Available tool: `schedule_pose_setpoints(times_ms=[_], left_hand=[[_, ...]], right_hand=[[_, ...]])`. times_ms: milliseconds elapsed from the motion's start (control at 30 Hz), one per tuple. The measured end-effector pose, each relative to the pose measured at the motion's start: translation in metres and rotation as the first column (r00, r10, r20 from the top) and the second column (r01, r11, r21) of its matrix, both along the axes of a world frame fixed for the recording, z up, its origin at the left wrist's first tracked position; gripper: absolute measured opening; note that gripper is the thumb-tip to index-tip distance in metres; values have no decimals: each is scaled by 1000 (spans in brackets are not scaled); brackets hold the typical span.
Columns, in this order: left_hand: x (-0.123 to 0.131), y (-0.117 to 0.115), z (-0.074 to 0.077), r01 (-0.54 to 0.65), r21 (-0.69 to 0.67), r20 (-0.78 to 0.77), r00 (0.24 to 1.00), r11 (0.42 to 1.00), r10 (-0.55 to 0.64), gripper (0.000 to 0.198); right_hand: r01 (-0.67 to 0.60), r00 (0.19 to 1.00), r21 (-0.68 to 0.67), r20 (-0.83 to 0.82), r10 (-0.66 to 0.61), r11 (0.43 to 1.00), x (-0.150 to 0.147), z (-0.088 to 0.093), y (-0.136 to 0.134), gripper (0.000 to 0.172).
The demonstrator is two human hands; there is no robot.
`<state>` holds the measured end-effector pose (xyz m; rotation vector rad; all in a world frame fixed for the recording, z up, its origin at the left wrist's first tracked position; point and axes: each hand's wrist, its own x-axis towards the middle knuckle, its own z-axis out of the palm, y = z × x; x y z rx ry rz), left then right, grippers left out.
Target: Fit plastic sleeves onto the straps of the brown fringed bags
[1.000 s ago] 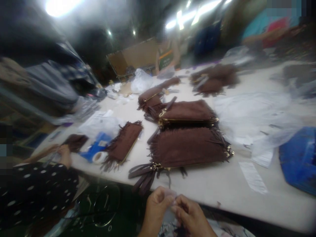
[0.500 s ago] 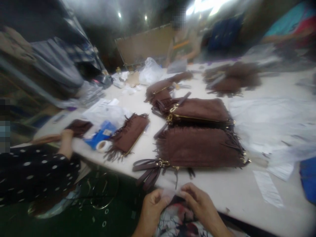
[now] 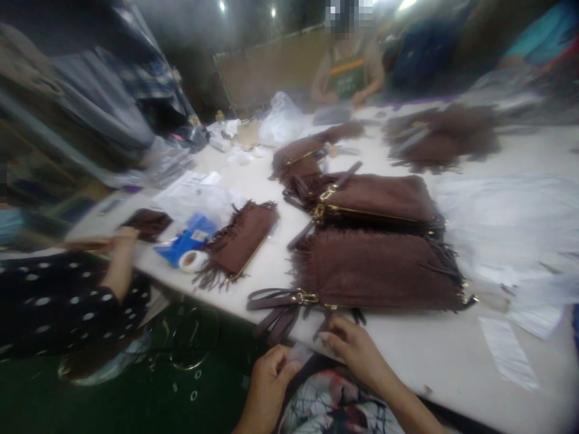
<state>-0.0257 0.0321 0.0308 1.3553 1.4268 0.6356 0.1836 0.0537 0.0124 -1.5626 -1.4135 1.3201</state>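
Note:
My left hand (image 3: 269, 377) is closed in a pinch on a small translucent plastic piece (image 3: 300, 354) at the table's front edge. Just right of it, my right hand (image 3: 350, 345) is also closed, its fingertips below the front edge of the nearest brown fringed bag (image 3: 375, 271). Whatever those right fingertips pinch is too blurred to name. Dark straps and a gold clasp (image 3: 307, 297) hang at that bag's left end. A second brown fringed bag (image 3: 384, 199) with a gold zipper lies directly behind.
A smaller fringed pouch (image 3: 246, 238), a tape roll (image 3: 192, 261) and a blue tape dispenser (image 3: 199, 232) lie to the left. A co-worker's hand (image 3: 123, 241) is beside them. Clear plastic sheets (image 3: 520, 223) and white paper strips (image 3: 509, 352) cover the right side.
My hands have drawn apart. The right has moved up toward the bag's front edge, while the left keeps the plastic piece. The camera view has shifted slightly.

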Motion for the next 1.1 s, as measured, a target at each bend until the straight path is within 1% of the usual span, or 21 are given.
schedule_pose_setpoints(times_ms=[67,133,200,267,333,433,500,600,667,733,900,1100], left_hand=[[-2,0,-2,-10,3,-29,1000,1000,10,18],[-3,1,-4,-8,5,-42,999,1000,9,19],[-3,0,-5,5,12,-54,999,1000,-4,20],[-3,0,-4,27,17,-72,997,999,-26,19],[-4,-1,-3,49,22,-96,994,999,-46,19],[-5,-1,0,79,37,-139,988,996,-73,19],[-7,-1,1,100,56,-169,982,993,-90,20],[-8,-2,0,121,83,-221,970,989,-100,20],[-8,-3,-1,130,92,-244,964,987,-104,20],[-7,-3,-3,132,97,-250,963,987,-104,20],[-2,-3,-5,115,81,-228,969,990,-94,20],[3,-2,0,80,75,-165,984,994,-67,20]], right_hand=[[7,986,-85,-167,-21,996,-2,4,0,23],[0,944,-159,-325,-52,987,-5,8,1,27],[3,898,-219,-428,-99,976,-9,10,1,34],[15,866,-284,-476,-155,959,-13,8,0,40],[39,849,-340,-485,-211,940,-18,2,1,39],[79,835,-373,-482,-266,925,-24,-5,1,39],[95,819,-390,-492,-295,916,-26,-5,1,38],[101,782,-408,-531,-326,907,-26,-1,1,31],[87,762,-404,-562,-322,911,-26,3,0,29],[64,756,-397,-580,-304,915,-26,6,-1,31],[54,779,-398,-556,-288,916,-26,10,-2,46],[63,792,-394,-539,-286,917,-25,9,-4,47]])
